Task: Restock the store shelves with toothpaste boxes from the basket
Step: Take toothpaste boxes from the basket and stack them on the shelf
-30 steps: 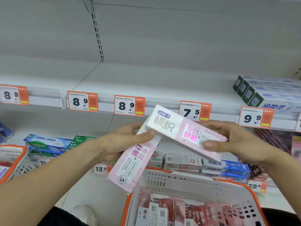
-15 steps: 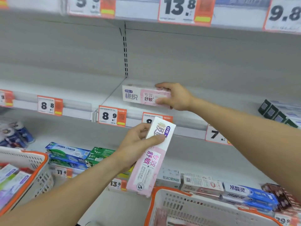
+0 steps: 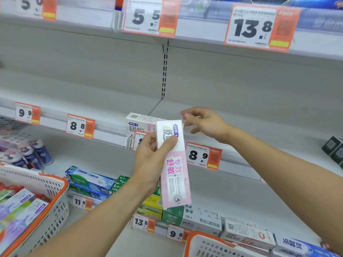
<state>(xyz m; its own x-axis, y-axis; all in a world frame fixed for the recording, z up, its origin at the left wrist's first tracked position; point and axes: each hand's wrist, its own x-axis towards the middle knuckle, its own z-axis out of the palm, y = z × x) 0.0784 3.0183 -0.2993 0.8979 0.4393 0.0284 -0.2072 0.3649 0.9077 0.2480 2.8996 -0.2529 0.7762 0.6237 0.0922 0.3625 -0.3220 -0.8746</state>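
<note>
Two pink-and-white toothpaste boxes are in view. The held box (image 3: 174,164) stands nearly upright in front of the shelving, its long axis vertical with a slight lean, white end uppermost and pink end toward the floor, printed face toward the camera. The left hand (image 3: 151,160) grips it near the top, thumb pressed across the front face and fingers curled behind. The shelved box (image 3: 141,123) lies flat on the middle shelf (image 3: 250,127) at the front edge, long axis running left to right along the edge, white end to the left; the held box hides its right part. The right hand (image 3: 203,122) hovers just beside the upper end of the held box, fingers loosely bent and spread, holding nothing; contact cannot be confirmed. Two white baskets with orange rims are present: one at lower left (image 3: 55,199) carrying assorted boxes, one at lower centre (image 3: 206,240), contents out of view.
</note>
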